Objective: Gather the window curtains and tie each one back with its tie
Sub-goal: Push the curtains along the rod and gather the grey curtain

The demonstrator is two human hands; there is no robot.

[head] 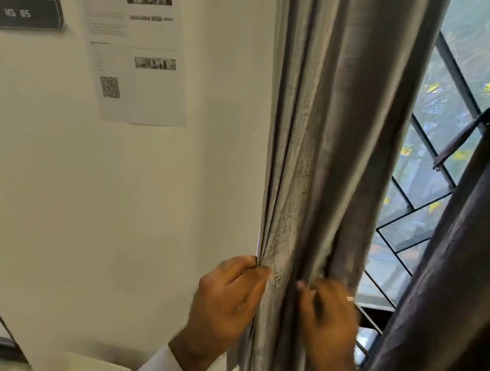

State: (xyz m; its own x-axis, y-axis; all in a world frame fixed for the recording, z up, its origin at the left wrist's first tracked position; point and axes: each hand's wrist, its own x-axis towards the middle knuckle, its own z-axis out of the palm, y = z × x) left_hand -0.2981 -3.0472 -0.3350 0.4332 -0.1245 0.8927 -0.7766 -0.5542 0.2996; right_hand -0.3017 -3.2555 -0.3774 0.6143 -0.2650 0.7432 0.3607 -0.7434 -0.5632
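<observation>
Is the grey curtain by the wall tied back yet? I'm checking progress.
Gathered, not tied. The grey curtain is bunched into folds; the left hand and right hand grip it, and no tie wraps it.

there is one view, from a camera on the person's head. it looks forward and a bit down, very close to the grey curtain (333, 134). the white wall (115, 202) fills its left side and the window (444, 115) shows at its right. both hands show low in the view, near the camera. the view is wide, so straight lines lean.
</observation>
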